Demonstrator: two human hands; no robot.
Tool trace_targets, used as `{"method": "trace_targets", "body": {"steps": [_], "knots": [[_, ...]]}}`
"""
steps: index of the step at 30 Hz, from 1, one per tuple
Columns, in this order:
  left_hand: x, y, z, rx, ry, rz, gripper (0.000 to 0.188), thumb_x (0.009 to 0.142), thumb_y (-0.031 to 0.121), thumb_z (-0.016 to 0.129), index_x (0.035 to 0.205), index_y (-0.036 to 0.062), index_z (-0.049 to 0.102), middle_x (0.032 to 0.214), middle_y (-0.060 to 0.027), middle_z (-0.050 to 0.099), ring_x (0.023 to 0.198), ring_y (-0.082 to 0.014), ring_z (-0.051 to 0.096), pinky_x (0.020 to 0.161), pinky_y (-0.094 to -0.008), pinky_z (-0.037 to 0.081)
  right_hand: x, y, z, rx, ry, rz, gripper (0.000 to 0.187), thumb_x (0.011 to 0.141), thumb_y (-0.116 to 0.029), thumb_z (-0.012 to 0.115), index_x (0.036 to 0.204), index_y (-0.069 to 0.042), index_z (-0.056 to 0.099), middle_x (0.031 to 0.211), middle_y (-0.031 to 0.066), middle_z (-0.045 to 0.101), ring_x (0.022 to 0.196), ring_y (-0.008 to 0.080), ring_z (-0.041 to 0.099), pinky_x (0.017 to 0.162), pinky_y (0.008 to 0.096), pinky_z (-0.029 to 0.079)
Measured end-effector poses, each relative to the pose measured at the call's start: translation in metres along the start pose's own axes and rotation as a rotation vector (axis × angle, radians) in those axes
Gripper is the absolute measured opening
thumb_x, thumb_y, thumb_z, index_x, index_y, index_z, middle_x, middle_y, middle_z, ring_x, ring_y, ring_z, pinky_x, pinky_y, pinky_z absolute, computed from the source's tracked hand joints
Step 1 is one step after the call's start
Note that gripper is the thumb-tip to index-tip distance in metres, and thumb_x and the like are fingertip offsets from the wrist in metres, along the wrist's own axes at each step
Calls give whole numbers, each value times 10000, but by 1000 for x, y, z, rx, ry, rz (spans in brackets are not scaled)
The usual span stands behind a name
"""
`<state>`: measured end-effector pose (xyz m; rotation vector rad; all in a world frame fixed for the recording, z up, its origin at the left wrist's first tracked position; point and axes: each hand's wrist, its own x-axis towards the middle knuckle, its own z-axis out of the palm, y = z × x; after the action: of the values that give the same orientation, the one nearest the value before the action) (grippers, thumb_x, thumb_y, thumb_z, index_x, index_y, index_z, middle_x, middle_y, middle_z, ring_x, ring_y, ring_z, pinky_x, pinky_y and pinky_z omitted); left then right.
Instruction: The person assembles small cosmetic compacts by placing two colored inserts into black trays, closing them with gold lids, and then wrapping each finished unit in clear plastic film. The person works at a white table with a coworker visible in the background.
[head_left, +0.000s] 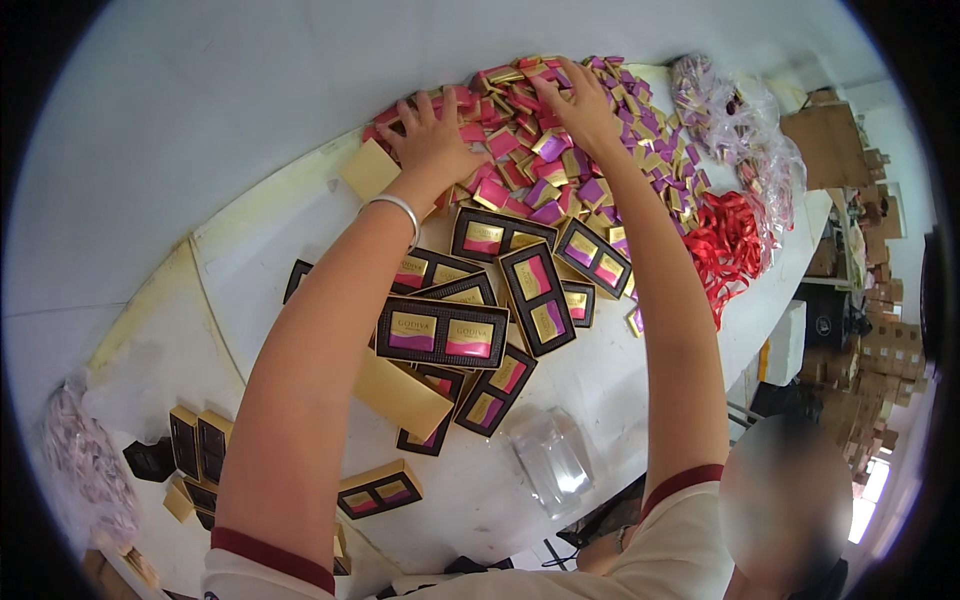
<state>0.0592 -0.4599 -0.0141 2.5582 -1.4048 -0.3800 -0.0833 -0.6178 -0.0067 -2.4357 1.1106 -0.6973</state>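
Observation:
Both my arms reach far across a white table [250, 250] into a heap of small wrapped squares [560, 150] in pink, purple and gold. My left hand [432, 135] lies flat on the heap's left side, fingers spread, with a silver bangle [400, 208] on the wrist. My right hand [575, 100] presses on the heap's far middle, fingers apart. Closer to me lie several dark two-slot trays [442, 332], each holding wrapped squares. Neither hand grips anything that I can see.
A tangle of red ribbon [728, 245] lies right of the heap, with clear bags of sweets [745, 125] behind it. Gold lids [400, 395], small empty dark boxes [198, 440] and a clear plastic cover [552, 458] lie near me. Cardboard boxes [870, 340] stack up at right.

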Motion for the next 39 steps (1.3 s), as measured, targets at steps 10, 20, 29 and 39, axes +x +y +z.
{"method": "trace_targets", "body": {"steps": [10, 20, 29, 39], "knots": [[8, -18, -9, 33, -4, 82, 1048, 578, 669, 686, 1417, 257, 212, 1447, -155, 202, 1289, -417, 255, 966, -697, 196, 17, 9, 8, -305, 14, 148, 902, 674, -837, 370, 1372, -265, 375, 1377, 232, 322, 1286, 419, 283, 993, 581, 262], [26, 21, 33, 59, 232, 299, 987, 590, 704, 647, 1406, 339, 228, 1465, -147, 172, 1270, -491, 228, 921, -747, 172, 7, 32, 10, -353, -112, 203, 871, 665, -802, 444, 1345, -259, 423, 1388, 223, 322, 1276, 407, 298, 1009, 535, 282], [19, 4, 4, 103, 121, 302, 844, 667, 428, 752, 1371, 332, 297, 1287, -131, 379, 1057, -359, 511, 830, -505, 462, -14, 2, 13, -320, -140, 62, 827, 677, -727, 543, 1322, -220, 442, 1328, 212, 412, 1104, 392, 515, 883, 465, 446], [24, 17, 12, 143, 121, 519, 739, 677, 296, 748, 1325, 310, 395, 1288, -203, 355, 969, -378, 568, 728, -458, 524, -25, 22, 7, 220, -8, 12, 481, 680, -152, 673, 1134, -14, 602, 1012, 168, 623, 915, 248, 609, 776, 329, 478]]}}
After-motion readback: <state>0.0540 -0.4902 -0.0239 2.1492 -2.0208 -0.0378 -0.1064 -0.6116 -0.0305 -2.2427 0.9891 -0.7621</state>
